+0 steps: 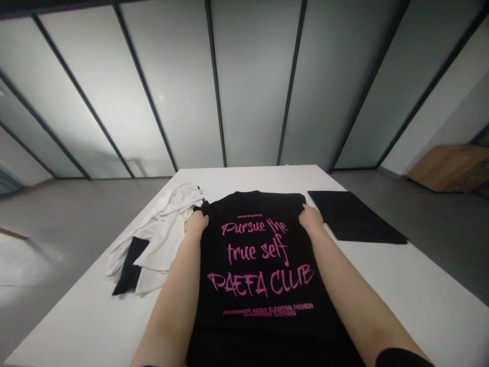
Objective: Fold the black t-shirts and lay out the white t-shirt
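Note:
A black T-shirt (263,255) with pink lettering lies spread in front of me on the white table (385,290), its neckline toward the far side. My left hand (196,223) is closed on the shirt's left side near the sleeve, where the fabric bunches. On the opposite side, my right hand (311,218) grips the shirt edge near the other sleeve. The shirt's near end runs out of the bottom of the view.
A crumpled white garment (168,234) with a black part (132,267) lies at the table's left. To the right is a flat, folded black cloth (351,216). Frosted glass panels (252,86) rise beyond the table; a wooden cabinet (451,168) stands far right.

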Demonstrator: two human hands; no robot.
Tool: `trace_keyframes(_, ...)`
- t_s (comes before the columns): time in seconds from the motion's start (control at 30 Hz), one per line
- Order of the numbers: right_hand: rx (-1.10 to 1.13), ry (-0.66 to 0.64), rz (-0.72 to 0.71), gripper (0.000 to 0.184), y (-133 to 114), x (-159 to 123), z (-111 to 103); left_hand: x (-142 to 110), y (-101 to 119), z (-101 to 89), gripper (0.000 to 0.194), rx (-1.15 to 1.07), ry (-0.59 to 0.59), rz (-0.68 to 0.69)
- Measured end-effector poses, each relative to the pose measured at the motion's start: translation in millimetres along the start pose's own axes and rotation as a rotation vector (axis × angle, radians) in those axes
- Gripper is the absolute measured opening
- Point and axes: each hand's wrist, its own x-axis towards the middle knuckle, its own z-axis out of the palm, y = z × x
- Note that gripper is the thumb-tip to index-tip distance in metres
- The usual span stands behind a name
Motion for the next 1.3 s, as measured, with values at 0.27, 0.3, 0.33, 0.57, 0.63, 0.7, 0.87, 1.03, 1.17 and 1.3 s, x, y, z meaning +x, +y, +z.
trace_keyframes(0.27, -0.026, -0.133, 0.090, 0.064, 16, 13, -7, 14, 2, -11.3, 0.037, -0.270, 0.198, 0.041)
trace_keyframes(0.3, -0.025, -0.180, 0.083, 0.063, 19, 14, -9, 15, 0, -13.9, 0.038, -0.281, 0.208, 0.027)
trace_keyframes(0.33, -0.020, -0.228, 0.069, 0.059, 21, 15, -12, 17, -3, -17.0, 0.038, -0.295, 0.221, 0.009)
trace_keyframes(0.57, 0.122, 0.139, 0.079, 0.041, 26, 15, -32, 11, -25, -40.8, 0.036, -0.356, 0.425, -0.106)
trace_keyframes(0.63, 0.183, 0.286, 0.111, 0.041, 28, 15, -36, 7, -27, -42.8, 0.033, -0.365, 0.489, -0.135)
trace_keyframes(0.7, 0.219, 0.376, 0.110, 0.036, 30, 15, -38, 4, -27, -42.0, 0.030, -0.343, 0.494, -0.159)
trace_keyframes(0.87, 0.141, 0.410, -0.008, 0.015, 32, 16, -38, 8, -21, -34.6, 0.019, -0.268, 0.302, -0.099)
trace_keyframes(1.03, 0.101, 0.079, 0.014, 0.028, 25, 14, -44, 15, -18, -24.2, 0.039, -0.338, 0.042, -0.010)
trace_keyframes(1.17, 0.152, -0.171, -0.070, 0.070, 17, 7, -53, 17, -18, -18.0, 0.042, -0.331, 0.110, -0.012)
trace_keyframes(1.3, 0.130, -0.423, -0.144, 0.043, 13, 0, -66, 14, -19, -18.7, 0.057, -0.245, -0.052, 0.076)
